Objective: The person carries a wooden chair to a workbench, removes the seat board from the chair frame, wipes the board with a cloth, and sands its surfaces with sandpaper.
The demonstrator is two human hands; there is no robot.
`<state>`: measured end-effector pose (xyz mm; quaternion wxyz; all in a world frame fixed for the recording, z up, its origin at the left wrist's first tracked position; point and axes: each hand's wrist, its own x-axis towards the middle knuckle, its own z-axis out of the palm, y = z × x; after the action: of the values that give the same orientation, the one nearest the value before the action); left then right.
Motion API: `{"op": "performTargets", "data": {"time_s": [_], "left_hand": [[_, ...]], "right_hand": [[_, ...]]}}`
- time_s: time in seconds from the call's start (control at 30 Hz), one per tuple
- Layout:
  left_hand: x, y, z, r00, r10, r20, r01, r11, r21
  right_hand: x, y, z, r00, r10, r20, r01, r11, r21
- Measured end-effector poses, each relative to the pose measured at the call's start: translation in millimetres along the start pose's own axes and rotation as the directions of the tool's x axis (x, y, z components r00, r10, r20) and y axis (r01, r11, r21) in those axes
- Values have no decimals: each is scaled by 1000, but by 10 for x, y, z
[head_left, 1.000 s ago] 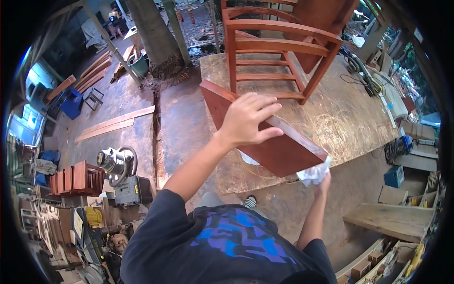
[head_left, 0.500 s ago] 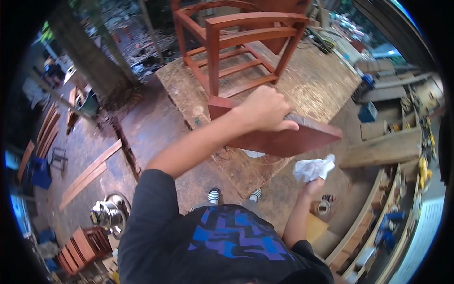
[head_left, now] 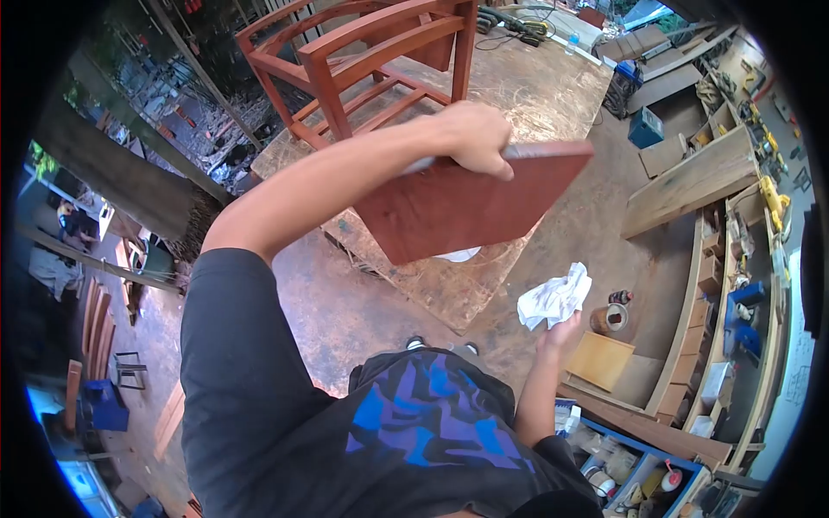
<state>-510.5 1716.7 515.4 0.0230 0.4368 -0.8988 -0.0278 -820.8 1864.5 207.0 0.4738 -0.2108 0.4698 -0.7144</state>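
Observation:
My left hand (head_left: 477, 140) is closed over the top edge of a flat reddish-brown wooden board (head_left: 471, 205), which hangs tilted above the worktable (head_left: 449, 289) with its broad face towards me. Lower and to the right, my right hand (head_left: 561, 331) grips a crumpled white cloth (head_left: 554, 296), apart from the board. A reddish wooden chair frame (head_left: 321, 82) stands on the table beyond my left hand. Something white lies on the table, partly hidden under the board's lower edge.
Tools and cables (head_left: 527, 28) lie at the table's far end. On the right are a wooden plank (head_left: 691, 181), shelving (head_left: 691, 337), a can (head_left: 610, 318) on the floor and a blue tray (head_left: 643, 466) of supplies. A person (head_left: 73, 223) is far left.
The view has turned, so the chair and table sit further left and higher. The board has tilted and shows more of its broad face. Both hands keep their holds.

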Motion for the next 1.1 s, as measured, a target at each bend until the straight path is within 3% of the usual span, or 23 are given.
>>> {"op": "performTargets", "data": {"time_s": [0.13, 0.23, 0.27, 0.3, 0.33, 0.37, 0.4, 0.47, 0.57, 0.63, 0.67, 0.73, 0.77, 0.87, 0.93, 0.97, 1.0, 1.07, 1.1], "left_hand": [[-101, -85, -276, 959, -280, 33, 282, 951, -125], [-184, -97, -273, 901, -432, -39, 410, 876, -255], [-212, -44, -260, 876, -483, -15, 456, 836, -306], [-224, 26, -264, 849, -528, 9, 497, 793, -352], [-212, 81, -271, 820, -571, 33, 535, 746, -397], [-175, 30, -141, 817, -576, -13, 519, 745, -419], [-156, 143, -190, 786, -619, 4, 564, 714, -415], [-182, 434, -278, 708, -704, 45, 657, 635, -407], [-377, 270, -184, 702, -712, -26, 604, 614, -508], [-482, 554, -214, 641, -767, -38, 626, 550, -553], [-537, 621, -174, 615, -788, -18, 662, 529, -531], [-563, 630, -222, 580, -814, -20, 706, 514, -487], [-619, 589, -146, 538, -843, 3, 656, 417, -629], [-702, 705, -125, 446, -892, 72, 567, 219, -794], [-757, 756, -25, 388, -917, 90, 517, 135, -845], [-788, 767, 41, 352, -929, 109, 493, 85, -866], [-828, 729, 114, 317, -940, 123, 459, 38, -888], [-950, 621, 285, 283, -953, 105, 562, 77, -824], [-982, 682, 305, 280, -952, 121, 585, 69, -808]], "right_hand": [[-55, -116, -7, 999, 31, 13, -32, 999, 22], [211, 130, -34, 983, -31, 179, 74, 969, -237], [-26, -134, 442, 955, -134, 263, 216, 925, -314], [-265, -402, 922, 910, -234, 342, 359, 857, -369], [-264, -227, 1141, 837, -244, 490, 405, 878, -254], [-513, -474, 1568, 699, -334, 632, 448, 894, -24], [-604, -590, 1880, 526, -528, 666, 687, 726, 33], [-694, -478, 2240, 419, -596, 685, 691, 699, 185], [-410, -70, 1957, 639, -404, 654, 568, 822, -47], [137, 530, 1582, 840, 109, 531, 135, 907, -400], [432, 852, 1409, 831, 394, 393, -120, 816, -565], [421, 788, 1274, 845, 168, 508, 76, 902, -425], [414, 833, 1275, 815, 57, 577, 193, 912, -363], [479, 1093, 1276, 854, 27, 519, 197, 907, -371], [808, 1239, 1166, 782, 436, 446, -156, 829, -537], [865, 1291, 1113, 717, 519, 464, -377, 850, -368], [895, 1339, 1103, 710, 529, 465, -385, 844, -373], [887, 1461, 1068, 690, 551, 470, -404, 831, -382], [875, 1285, 1054, 640, 594, 488, -358, 792, -494]]}}
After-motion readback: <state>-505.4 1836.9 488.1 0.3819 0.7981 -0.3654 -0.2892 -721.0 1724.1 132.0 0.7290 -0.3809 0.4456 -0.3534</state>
